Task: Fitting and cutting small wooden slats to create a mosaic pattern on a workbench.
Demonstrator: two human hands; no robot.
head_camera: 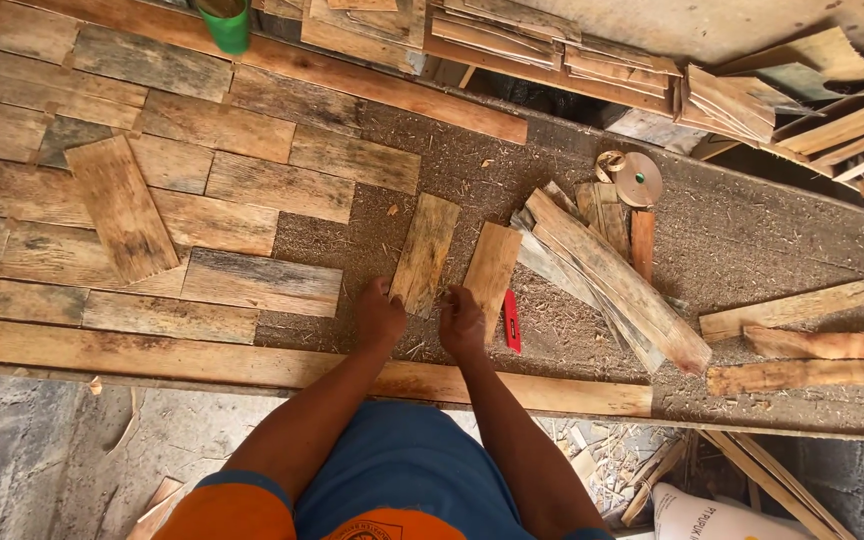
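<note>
Weathered wood covers most of the bench, short planks laid edge to edge on the left side. Both hands press down near the front rail [252, 365]: the left hand [380, 318] sits with fingers loosely bent at the near end of a loose short plank [425, 253], holding nothing; the right hand [462, 322] rests the same way at the near end of a second short plank [492, 268] just beside it. A red pencil [512, 321] lies right of that hand. Bare sawdust-covered board [752, 240] stays open further right, past a heap of offcuts [612, 270].
</note>
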